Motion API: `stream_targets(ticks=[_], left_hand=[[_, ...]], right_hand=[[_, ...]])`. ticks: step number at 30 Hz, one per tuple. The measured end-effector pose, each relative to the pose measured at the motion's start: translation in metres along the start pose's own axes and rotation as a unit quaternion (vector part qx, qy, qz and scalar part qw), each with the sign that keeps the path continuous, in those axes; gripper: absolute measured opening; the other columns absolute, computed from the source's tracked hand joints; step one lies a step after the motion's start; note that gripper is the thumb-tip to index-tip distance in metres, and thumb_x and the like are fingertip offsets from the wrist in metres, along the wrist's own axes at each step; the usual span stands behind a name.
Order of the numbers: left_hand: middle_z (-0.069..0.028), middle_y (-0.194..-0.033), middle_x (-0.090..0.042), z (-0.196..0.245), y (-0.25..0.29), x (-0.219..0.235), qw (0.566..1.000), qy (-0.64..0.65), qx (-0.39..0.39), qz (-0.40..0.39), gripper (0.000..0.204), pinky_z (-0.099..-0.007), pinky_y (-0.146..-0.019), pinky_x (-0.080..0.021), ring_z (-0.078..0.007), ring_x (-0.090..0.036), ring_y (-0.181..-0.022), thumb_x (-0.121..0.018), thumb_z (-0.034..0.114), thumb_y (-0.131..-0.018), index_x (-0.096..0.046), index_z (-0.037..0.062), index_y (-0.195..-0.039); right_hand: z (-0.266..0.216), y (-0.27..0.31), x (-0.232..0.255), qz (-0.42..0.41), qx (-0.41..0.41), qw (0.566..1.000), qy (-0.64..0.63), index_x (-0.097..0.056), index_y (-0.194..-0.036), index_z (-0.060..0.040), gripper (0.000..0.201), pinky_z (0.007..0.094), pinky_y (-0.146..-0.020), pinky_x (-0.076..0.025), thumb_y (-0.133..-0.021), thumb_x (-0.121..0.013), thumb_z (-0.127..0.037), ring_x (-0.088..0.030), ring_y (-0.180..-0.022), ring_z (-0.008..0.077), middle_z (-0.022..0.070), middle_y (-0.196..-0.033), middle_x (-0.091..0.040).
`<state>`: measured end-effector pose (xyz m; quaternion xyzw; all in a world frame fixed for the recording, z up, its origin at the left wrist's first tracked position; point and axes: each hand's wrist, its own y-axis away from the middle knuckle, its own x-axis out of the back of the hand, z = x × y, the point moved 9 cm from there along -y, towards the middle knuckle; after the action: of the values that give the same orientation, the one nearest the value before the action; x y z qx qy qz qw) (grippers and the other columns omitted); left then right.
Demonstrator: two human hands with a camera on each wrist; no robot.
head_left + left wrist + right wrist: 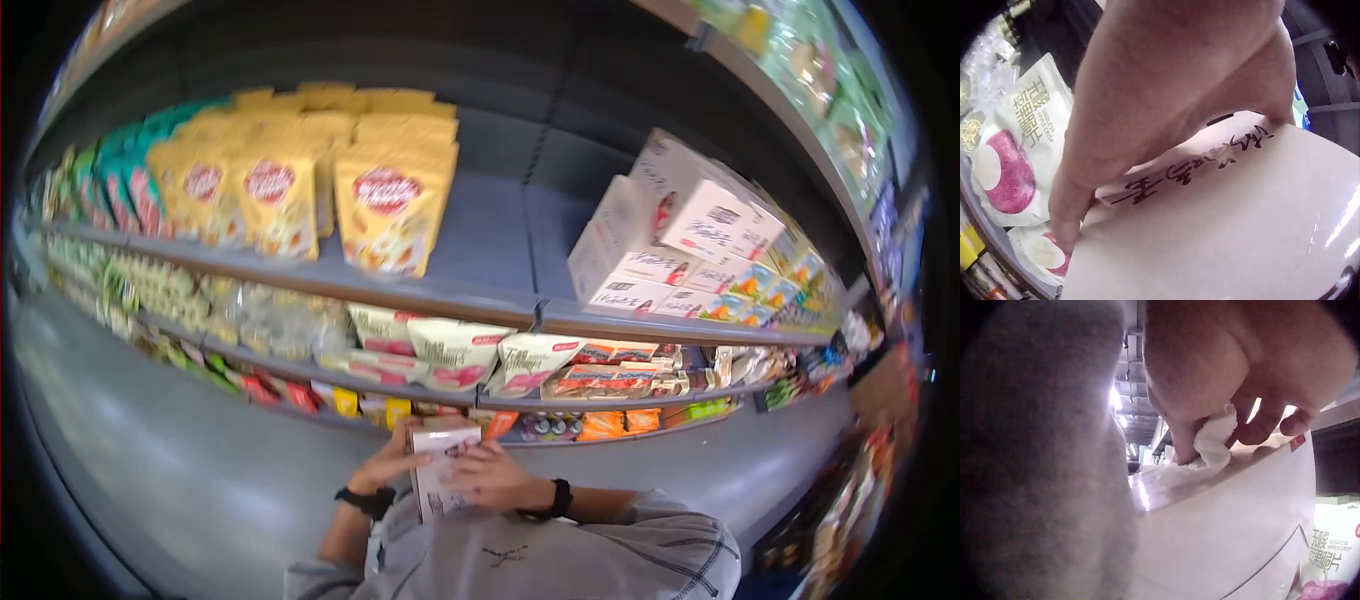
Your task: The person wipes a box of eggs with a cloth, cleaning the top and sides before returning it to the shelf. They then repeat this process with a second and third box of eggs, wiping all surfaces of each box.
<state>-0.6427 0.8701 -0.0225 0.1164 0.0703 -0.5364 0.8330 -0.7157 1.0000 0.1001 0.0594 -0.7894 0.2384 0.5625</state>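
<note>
A white box (432, 490) with dark script is held at the torso between both hands. The left hand (388, 462) grips its left side; in the left wrist view that hand (1172, 87) bends round the edge of the box (1210, 237). On the box's other side lies the right hand (495, 480). Seen from the right wrist, the right hand (1241, 362) has its fingers curled round a crumpled white tissue (1215, 440), which touches the glossy top of the box (1229, 519). The box hides some fingertips.
Ahead, a shelf (480, 290) bears yellow pouches (385, 205) at the left and stacked white boxes (715, 220) at the right. Lower shelves hold white apple crisp bags (455, 355) and other packets. Grey floor (190, 430) shows at both sides.
</note>
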Motion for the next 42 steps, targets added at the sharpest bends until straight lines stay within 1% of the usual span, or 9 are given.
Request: stream_targets(ticks=[8, 13, 17, 22, 24, 29, 33, 36, 42], left_hand=[[-0.0113, -0.134, -0.044, 0.011, -0.011, -0.009, 0.998, 0.0, 0.055, -0.031, 0.083, -0.0352, -0.107, -0.035, -0.0225, -0.041, -0.128, -0.077, 0.036, -0.086, -0.026, 0.005, -0.144], [-0.0132, -0.138, -0.042, 0.003, -0.015, -0.007, 0.998, -0.003, 0.046, -0.034, 0.081, -0.0356, -0.11, -0.032, -0.0239, -0.039, -0.131, -0.075, 0.034, -0.087, -0.026, 0.0058, -0.144], [-0.0144, -0.135, -0.045, -0.006, -0.025, -0.022, 0.995, 0.021, 0.094, -0.035, 0.077, -0.037, -0.111, -0.031, -0.0258, -0.041, -0.131, -0.074, 0.029, -0.085, -0.027, 0.0052, -0.142], [-0.0164, -0.141, -0.043, -0.025, -0.026, -0.013, 0.99, 0.06, 0.125, -0.023, 0.077, -0.0393, -0.112, -0.034, -0.0278, -0.041, -0.134, -0.07, 0.015, -0.084, -0.024, 0.0053, -0.145], [-0.0158, -0.138, -0.045, -0.022, -0.017, -0.018, 0.988, 0.108, 0.114, 0.003, 0.079, -0.0381, -0.109, -0.035, -0.0265, -0.042, -0.132, -0.072, 0.02, -0.083, -0.026, 0.0038, -0.144], [-0.014, -0.145, -0.048, -0.048, -0.007, -0.016, 0.977, 0.155, 0.144, 0.015, 0.076, -0.0382, -0.115, -0.033, -0.0261, -0.05, -0.132, -0.066, 0.014, -0.086, -0.028, -0.0014, -0.15], [-0.0132, -0.146, -0.047, -0.063, -0.006, -0.012, 0.982, 0.164, 0.093, -0.014, 0.075, -0.0392, -0.114, -0.034, -0.0261, -0.047, -0.134, -0.065, 0.017, -0.088, -0.027, 0.0011, -0.151], [-0.0129, -0.146, -0.047, -0.061, -0.003, -0.017, 0.972, 0.187, 0.137, 0.025, 0.074, -0.0392, -0.115, -0.033, -0.0261, -0.045, -0.136, -0.064, 0.018, -0.088, -0.027, 0.002, -0.151], [-0.0108, -0.145, -0.045, -0.064, -0.018, -0.029, 0.977, 0.142, 0.15, -0.049, 0.07, -0.038, -0.115, -0.031, -0.0246, -0.043, -0.136, -0.063, 0.018, -0.09, -0.027, 0.0052, -0.149]], right_hand=[[0.032, -0.021, 0.032, 0.059, -0.046, 0.996, 0.054, -0.067, -0.107, -0.022, 0.023, 0.0398, -0.091, -0.035, -0.084, -0.065, -0.024, -0.051, -0.102, 0.0178, -0.0042, -0.099, -0.058], [-0.006, 0.01, 0.002, 0.046, 0.053, 0.997, -0.021, -0.069, -0.104, -0.0257, 0.018, 0.0403, -0.093, -0.035, -0.086, -0.065, -0.025, -0.052, -0.102, 0.0165, -0.006, -0.1, -0.058], [0.071, 0.001, 0.051, 0.065, -0.14, 0.988, -0.03, -0.068, -0.103, -0.0246, 0.022, 0.041, -0.089, -0.035, -0.082, -0.069, -0.023, -0.052, -0.101, 0.0185, -0.0057, -0.101, -0.058], [0.011, 0.034, -0.007, -0.039, -0.009, 0.998, -0.047, -0.065, -0.108, -0.0253, 0.031, 0.0399, -0.092, -0.035, -0.078, -0.07, -0.018, -0.052, -0.105, 0.0197, -0.002, -0.103, -0.056], [0.007, 0.052, -0.001, 0.017, 0.021, 0.993, -0.111, -0.068, -0.105, -0.0254, 0.026, 0.0409, -0.089, -0.036, -0.08, -0.069, -0.019, -0.052, -0.105, 0.0204, -0.0016, -0.104, -0.057], [0.099, 0.038, 0.043, 0.069, -0.188, 0.979, -0.026, -0.071, -0.099, -0.0194, 0.017, 0.04, -0.084, -0.038, -0.083, -0.069, -0.02, -0.055, -0.099, 0.022, -0.0004, -0.101, -0.061], [0.093, 0.043, 0.043, 0.125, -0.205, 0.961, -0.134, -0.07, -0.1, -0.0101, 0.018, 0.0405, -0.083, -0.048, -0.085, -0.073, -0.019, -0.063, -0.095, 0.0288, 0.0066, -0.096, -0.063], [0.088, 0.047, 0.068, 0.165, -0.265, 0.931, -0.189, -0.07, -0.101, -0.0069, 0.02, 0.0375, -0.08, -0.052, -0.088, -0.072, -0.022, -0.066, -0.092, 0.0299, 0.0101, -0.099, -0.066], [0.037, 0.024, 0.01, 0.056, -0.169, 0.982, -0.065, -0.064, -0.104, -0.0176, 0.025, 0.0428, -0.091, -0.044, -0.08, -0.071, -0.019, -0.059, -0.106, 0.0266, 0.0049, -0.1, -0.059]])
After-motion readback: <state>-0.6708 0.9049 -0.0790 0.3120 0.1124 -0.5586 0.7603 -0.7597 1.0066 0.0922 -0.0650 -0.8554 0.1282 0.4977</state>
